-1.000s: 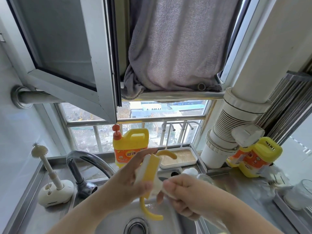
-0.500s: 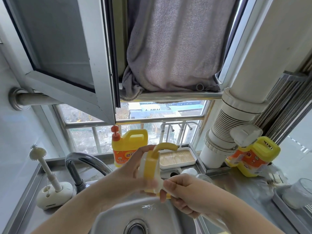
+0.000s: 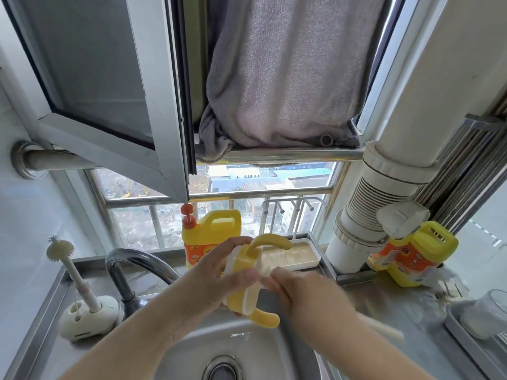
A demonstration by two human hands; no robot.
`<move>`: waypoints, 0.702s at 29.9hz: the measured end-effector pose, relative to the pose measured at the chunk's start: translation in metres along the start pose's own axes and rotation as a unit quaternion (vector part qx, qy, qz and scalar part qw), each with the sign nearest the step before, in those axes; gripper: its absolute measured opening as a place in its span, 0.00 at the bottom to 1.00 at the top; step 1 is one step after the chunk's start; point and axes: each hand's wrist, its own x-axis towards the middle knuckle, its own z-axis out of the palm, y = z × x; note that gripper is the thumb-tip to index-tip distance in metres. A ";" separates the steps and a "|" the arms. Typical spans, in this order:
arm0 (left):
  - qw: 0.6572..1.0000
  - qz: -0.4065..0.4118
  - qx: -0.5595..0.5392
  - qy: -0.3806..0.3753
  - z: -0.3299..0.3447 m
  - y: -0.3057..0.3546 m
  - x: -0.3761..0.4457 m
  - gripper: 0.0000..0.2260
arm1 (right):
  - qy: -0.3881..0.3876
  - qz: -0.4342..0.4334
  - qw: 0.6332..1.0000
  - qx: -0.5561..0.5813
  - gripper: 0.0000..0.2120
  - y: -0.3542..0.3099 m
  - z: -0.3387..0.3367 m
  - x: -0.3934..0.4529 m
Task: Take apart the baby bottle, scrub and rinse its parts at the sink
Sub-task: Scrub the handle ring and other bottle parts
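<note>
The baby bottle's yellow collar ring with two curved handles [image 3: 244, 294] is held over the steel sink [image 3: 192, 349]. My left hand [image 3: 216, 281] grips the ring from the left, thumb across its side. One handle curves up at the top, the other sticks out below. My right hand [image 3: 304, 294] is at the ring's right opening and holds a brush, whose white handle [image 3: 384, 329] pokes out blurred toward the lower right. The brush head is hidden between the ring and my fingers.
A curved faucet [image 3: 129, 264] stands left of the sink, beside a nipple brush in a white stand [image 3: 82, 294]. A yellow detergent bottle [image 3: 211, 237] and a white tray [image 3: 290, 256] sit on the sill. Another yellow bottle [image 3: 417, 256] and a glass jar [image 3: 491, 308] stand right.
The ring has turned in my left hand: a handle swung up to the top and the other now juts out below. My right hand stays at the opening with the brush.
</note>
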 end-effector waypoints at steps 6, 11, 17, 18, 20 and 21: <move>0.997 0.027 0.062 0.030 0.000 -0.012 -0.003 0.27 | -0.244 0.080 0.898 0.357 0.19 -0.003 -0.021 -0.004; 0.999 -0.015 0.049 0.006 -0.002 -0.006 -0.002 0.26 | 0.049 -0.081 0.992 -0.078 0.17 0.013 -0.017 0.002; 0.999 0.026 0.040 0.020 -0.001 0.001 -0.002 0.26 | 0.011 -0.006 0.999 0.042 0.15 0.007 -0.003 -0.001; 0.998 0.034 0.039 0.023 -0.001 -0.001 -0.003 0.26 | -0.051 0.018 0.987 0.151 0.18 0.006 -0.006 -0.005; 0.998 0.044 0.032 0.021 -0.001 -0.004 -0.005 0.29 | -0.163 0.040 0.950 0.261 0.18 0.006 -0.014 -0.007; 0.998 0.047 0.032 0.019 -0.001 -0.006 -0.005 0.32 | -0.202 0.043 0.936 0.284 0.17 0.006 -0.019 -0.008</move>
